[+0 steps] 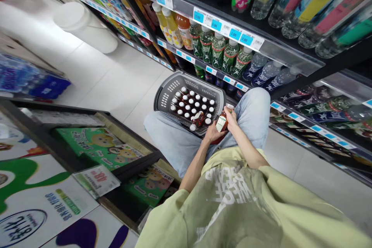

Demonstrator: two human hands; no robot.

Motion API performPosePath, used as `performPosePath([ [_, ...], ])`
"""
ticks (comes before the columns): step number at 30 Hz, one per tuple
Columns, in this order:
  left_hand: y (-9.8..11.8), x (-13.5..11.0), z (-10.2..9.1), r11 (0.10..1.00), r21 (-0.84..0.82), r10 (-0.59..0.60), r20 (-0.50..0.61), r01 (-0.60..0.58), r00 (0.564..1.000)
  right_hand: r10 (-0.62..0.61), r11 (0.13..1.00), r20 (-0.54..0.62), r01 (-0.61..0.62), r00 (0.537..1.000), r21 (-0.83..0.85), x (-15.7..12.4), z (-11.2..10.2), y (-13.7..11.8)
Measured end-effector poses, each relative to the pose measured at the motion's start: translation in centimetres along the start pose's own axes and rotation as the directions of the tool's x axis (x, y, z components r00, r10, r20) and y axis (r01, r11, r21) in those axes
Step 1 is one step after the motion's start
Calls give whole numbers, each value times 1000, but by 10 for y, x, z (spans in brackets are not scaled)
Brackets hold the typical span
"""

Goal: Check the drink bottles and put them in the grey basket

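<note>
Over my lap, my left hand (213, 133) and my right hand (230, 118) are both closed on one small bottle (221, 123) with a pale label and reddish-brown contents. My left fingers wrap its lower end, while my right hand grips it near the white cap. Just beyond my knees stands a grey basket (163, 92) with slotted walls. White-capped dark bottles (191, 101) stand upright in rows inside it. One more bottle (198, 120) lies tilted on top of them, at the near side of the basket.
A drinks shelf (186, 59) with green-labelled bottles (217, 51) runs close along the right and front. To my left stands a dark-framed display (122, 168) of green boxes. A white bin-like object (84, 27) and blue-wrapped bottle packs (31, 73) are farther off on the tiled floor (116, 77).
</note>
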State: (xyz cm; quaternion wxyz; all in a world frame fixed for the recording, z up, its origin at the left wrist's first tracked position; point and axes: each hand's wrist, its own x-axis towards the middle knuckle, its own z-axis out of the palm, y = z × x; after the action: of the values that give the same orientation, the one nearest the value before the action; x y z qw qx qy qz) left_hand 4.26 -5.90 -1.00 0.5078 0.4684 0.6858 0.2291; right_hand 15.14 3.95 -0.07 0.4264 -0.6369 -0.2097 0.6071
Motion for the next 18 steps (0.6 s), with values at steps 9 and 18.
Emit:
performPosePath([
  [9,2,1,-6,800,-595,26,160,76,987,-1,998,145,-8,989,60,-20,8,-26],
  [18,-7,-11,-23,607,-737,231,521,297,822,88,981,643,-180,761,79,-42,0,-54],
])
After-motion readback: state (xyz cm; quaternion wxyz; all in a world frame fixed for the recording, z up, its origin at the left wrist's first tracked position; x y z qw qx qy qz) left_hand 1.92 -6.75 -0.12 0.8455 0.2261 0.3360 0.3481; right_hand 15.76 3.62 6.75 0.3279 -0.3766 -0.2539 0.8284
